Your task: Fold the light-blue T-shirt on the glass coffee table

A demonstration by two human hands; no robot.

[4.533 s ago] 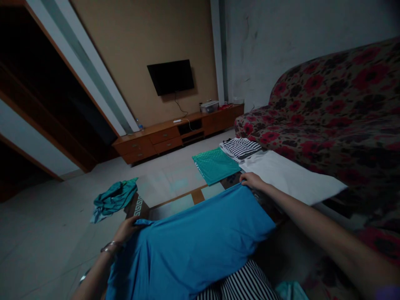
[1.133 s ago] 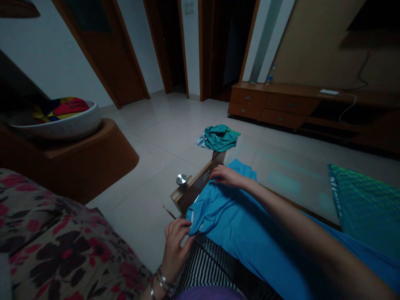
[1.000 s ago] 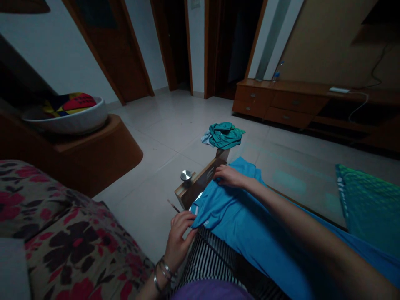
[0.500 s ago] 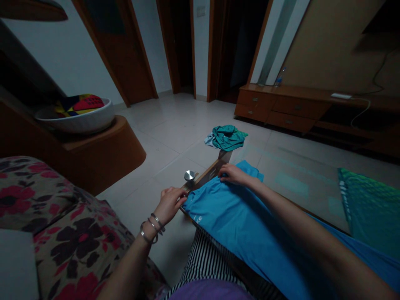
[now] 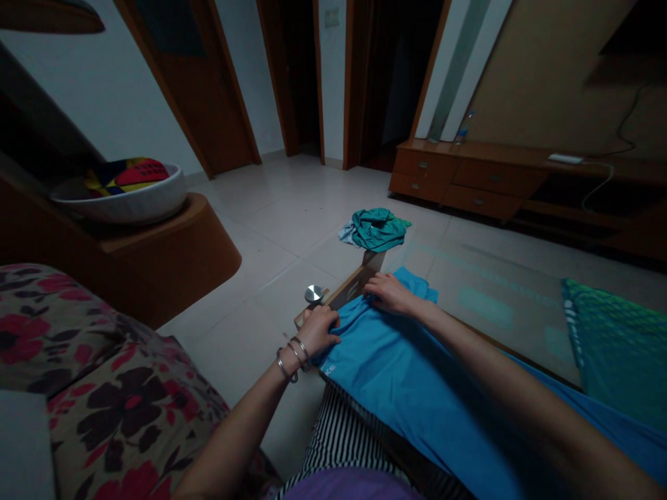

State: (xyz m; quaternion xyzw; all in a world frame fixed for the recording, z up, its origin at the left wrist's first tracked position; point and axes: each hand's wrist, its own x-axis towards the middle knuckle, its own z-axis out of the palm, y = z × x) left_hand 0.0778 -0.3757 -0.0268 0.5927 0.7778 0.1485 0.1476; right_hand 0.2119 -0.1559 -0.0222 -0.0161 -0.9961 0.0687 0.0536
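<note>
A bright blue garment (image 5: 411,389) with small white lettering lies stretched across a glass-topped table (image 5: 484,278). Whether it is a top or trousers I cannot tell. My left hand (image 5: 319,330), with several silver bangles at the wrist, is closed on the garment's left edge. Farther along the same end, my right hand (image 5: 390,293) pinches the cloth with bent fingers. Small folds run between both hands. The right forearm passes over the garment and hides part of it.
A crumpled green garment (image 5: 378,229) lies at the table's far end, and another green garment (image 5: 620,347) spreads at the right. A round metal disc (image 5: 313,294) sits by the near corner. Left are a floral sofa (image 5: 130,403) and a white basin (image 5: 125,201) holding a colourful ball.
My left hand has moved right and slightly up along the garment's edge, drawing nearer to the right hand. The right hand stays almost in place.
</note>
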